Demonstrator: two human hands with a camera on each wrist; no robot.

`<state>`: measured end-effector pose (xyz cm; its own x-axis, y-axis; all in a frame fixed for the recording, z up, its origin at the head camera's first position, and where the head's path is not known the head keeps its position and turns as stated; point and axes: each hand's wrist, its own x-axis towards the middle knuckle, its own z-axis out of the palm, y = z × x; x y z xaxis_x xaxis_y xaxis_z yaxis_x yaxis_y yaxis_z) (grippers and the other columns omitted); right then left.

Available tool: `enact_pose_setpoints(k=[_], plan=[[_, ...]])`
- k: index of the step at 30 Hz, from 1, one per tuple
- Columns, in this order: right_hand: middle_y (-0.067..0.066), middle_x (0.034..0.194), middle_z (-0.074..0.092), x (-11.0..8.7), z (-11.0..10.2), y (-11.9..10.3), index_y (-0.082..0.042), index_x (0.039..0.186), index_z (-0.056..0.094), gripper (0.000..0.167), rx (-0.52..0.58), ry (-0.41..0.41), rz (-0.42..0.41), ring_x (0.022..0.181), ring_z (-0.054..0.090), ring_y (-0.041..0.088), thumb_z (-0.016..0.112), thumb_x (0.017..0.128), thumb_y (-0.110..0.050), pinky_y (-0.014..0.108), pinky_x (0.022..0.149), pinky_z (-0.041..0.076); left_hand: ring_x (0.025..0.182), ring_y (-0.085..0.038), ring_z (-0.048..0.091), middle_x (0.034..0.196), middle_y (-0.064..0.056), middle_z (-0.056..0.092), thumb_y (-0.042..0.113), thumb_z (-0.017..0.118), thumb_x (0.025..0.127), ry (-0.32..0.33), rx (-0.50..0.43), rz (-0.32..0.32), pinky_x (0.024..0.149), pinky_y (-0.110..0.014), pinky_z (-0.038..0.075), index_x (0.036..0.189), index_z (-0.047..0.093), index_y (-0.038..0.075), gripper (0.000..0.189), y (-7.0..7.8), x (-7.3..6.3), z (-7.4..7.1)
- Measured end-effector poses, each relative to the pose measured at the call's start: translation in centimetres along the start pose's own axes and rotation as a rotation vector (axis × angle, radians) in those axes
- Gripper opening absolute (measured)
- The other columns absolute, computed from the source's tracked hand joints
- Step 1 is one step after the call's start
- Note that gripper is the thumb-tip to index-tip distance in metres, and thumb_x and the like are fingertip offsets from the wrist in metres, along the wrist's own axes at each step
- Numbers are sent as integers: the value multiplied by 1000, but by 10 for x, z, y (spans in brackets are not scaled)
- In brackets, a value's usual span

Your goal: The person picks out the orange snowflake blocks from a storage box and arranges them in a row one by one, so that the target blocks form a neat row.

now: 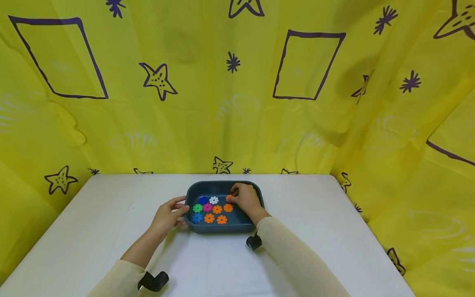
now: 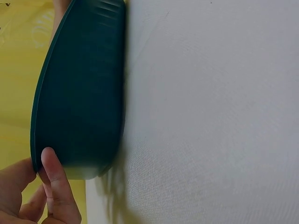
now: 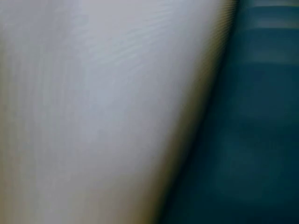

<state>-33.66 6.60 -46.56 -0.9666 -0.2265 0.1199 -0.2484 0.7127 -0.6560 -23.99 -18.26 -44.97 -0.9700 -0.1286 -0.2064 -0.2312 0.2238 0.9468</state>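
A dark teal plastic tray stands on the table with several notched plastic discs lying flat inside. My left hand grips its left end, the thumb at the rim; the left wrist view shows fingers against the tray's outer wall. My right hand reaches over the tray's right side and pinches an orange disc, partly covered by the fingers. Close by lie another orange disc and a white disc. The right wrist view shows only the tray's side and white cloth, not the hand.
Further left in the tray are a dark blue disc, a green disc, a pink disc and a lighter blue disc. White cloth covers the table. A yellow patterned curtain hangs behind and at both sides.
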Motion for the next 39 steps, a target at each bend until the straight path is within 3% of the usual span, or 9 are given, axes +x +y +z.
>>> enact_pose_setpoints(k=[15,39], plan=[[7,88,73,2,3,2,-5,97,71,28,-4,12,-22,80,68,18,86,75,-13,34,74,57,66,-13,62,116,-19,53,12,63,97,-6,-18,2,60,-24,57,141,50,4,47,-4,2,-1],[6,87,71,4,1,2,-3,100,74,28,38,-20,32,78,65,16,85,75,-9,34,77,56,69,-14,62,116,-19,52,10,62,97,-8,-36,-6,62,-25,58,141,49,4,47,-2,1,-1]])
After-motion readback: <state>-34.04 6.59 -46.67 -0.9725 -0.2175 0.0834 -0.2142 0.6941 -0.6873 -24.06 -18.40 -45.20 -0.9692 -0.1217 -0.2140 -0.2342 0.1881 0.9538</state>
